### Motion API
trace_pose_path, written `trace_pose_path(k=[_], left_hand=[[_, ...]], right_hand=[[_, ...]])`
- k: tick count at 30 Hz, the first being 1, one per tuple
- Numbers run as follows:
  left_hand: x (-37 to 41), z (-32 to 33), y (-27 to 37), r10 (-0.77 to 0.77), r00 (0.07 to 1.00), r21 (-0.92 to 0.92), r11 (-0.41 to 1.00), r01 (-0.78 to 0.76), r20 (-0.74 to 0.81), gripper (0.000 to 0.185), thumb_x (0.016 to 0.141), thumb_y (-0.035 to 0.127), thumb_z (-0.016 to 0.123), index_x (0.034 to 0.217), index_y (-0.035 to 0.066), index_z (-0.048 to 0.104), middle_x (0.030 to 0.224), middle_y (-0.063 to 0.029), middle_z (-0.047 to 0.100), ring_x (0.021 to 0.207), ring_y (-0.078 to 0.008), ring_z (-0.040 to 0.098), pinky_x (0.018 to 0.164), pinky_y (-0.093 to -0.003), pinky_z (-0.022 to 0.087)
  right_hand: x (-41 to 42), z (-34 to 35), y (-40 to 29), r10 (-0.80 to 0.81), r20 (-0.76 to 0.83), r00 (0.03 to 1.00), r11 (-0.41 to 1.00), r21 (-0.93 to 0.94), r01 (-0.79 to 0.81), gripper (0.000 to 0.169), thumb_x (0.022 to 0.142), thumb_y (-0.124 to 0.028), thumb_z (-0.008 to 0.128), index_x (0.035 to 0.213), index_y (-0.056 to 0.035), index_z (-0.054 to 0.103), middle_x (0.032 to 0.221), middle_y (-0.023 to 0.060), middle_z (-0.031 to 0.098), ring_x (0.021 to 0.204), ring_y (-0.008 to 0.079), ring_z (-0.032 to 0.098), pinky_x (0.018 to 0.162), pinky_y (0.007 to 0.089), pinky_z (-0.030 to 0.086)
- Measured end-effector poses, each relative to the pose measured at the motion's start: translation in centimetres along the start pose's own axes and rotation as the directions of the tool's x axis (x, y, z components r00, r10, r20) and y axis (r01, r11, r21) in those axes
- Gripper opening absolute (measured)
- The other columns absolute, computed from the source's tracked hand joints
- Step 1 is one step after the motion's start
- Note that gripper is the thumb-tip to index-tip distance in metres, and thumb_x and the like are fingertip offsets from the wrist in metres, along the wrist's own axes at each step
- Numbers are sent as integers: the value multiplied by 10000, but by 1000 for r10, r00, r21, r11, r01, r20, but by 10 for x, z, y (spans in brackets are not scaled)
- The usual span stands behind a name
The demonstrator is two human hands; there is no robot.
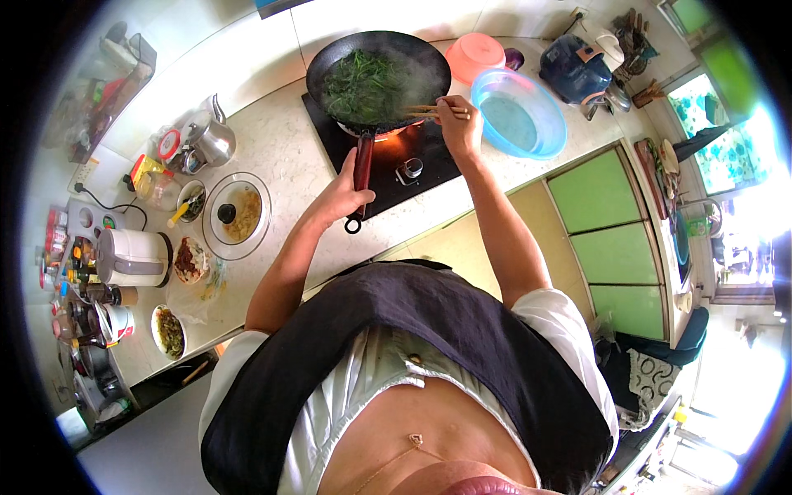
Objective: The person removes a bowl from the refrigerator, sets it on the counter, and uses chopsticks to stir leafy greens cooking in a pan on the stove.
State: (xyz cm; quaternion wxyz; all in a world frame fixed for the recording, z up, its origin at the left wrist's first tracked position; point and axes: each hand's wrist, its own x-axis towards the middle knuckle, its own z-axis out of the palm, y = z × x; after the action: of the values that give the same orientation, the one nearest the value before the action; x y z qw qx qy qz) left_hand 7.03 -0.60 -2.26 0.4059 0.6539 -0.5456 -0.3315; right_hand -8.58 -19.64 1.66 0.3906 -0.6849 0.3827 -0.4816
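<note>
A black wok (318, 74) with a dark red handle (364, 162) is tilted over a lit burner on a black cooktop (427, 162). Leafy greens (365, 86) lie in it under rising steam. My left hand (344, 193) is closed around the handle, the thumb across its lower part. In my right hand (461, 131) is a pair of wooden chopsticks (427, 111), pointing left over the wok's right side, their tips blurred by steam. To the right of that hand sits a translucent blue basin (518, 117) holding some water, with a pink basin (475, 57) behind it.
Left of the cooktop, a glass-lidded dish (237, 216), a steel kettle (213, 142), a white electric kettle (133, 258) and bowls of food (169, 332) crowd the counter. A dark blue appliance (574, 69) stands at the back right. Green cabinet doors (597, 192) are to the right.
</note>
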Motion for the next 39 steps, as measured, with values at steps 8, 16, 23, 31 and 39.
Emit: trace_pose_path(k=[8, 16, 23, 31, 39], left_hand=[[-3, -2, 22, -115, 990, -199, 972, 128, 79, 888, 687, 82, 588, 1396, 23, 56, 1364, -169, 280, 1178, -236, 377, 949, -280, 316], [-5, -7, 33, -191, 970, -212, 952, 220, 149, 901, 683, 74, 578, 1398, 23, 33, 1349, -160, 308, 1162, -225, 389, 938, -268, 325], [-5, -7, 29, -197, 970, -178, 959, 221, 144, 903, 684, 73, 583, 1398, 21, 32, 1377, -164, 271, 1199, -229, 357, 966, -274, 296], [-4, -5, 23, -194, 971, -194, 956, 219, 141, 903, 681, 70, 583, 1398, 25, 37, 1378, -163, 259, 1185, -225, 365, 955, -279, 309], [-4, -6, 26, -235, 956, -224, 936, 271, 174, 903, 679, 67, 574, 1402, 36, 34, 1334, -146, 317, 1085, -203, 421, 876, -270, 369]], right_hand=[[-70, -10, -26, -433, 109, 895, 887, -125, 444, 74, 779, -35, 592, 850, -14, 584, 842, 135, 584, 739, 290, 602, 655, 314, 480], [-95, -11, -26, -449, 221, 866, 858, -164, 487, 127, 779, -47, 598, 904, -23, 599, 905, 121, 580, 757, 281, 609, 650, 320, 493], [-98, -11, -17, -429, 251, 868, 859, -184, 477, 127, 797, -95, 586, 918, -60, 601, 942, 98, 586, 754, 291, 613, 626, 337, 498], [-99, -11, -14, -422, 264, 867, 860, -185, 475, 127, 803, -112, 584, 923, -74, 602, 950, 84, 588, 729, 284, 616, 610, 338, 497], [-102, -12, -14, -402, 268, 875, 866, -198, 459, 124, 805, -122, 584, 920, -80, 604, 958, 75, 586, 720, 281, 617, 600, 341, 498]])
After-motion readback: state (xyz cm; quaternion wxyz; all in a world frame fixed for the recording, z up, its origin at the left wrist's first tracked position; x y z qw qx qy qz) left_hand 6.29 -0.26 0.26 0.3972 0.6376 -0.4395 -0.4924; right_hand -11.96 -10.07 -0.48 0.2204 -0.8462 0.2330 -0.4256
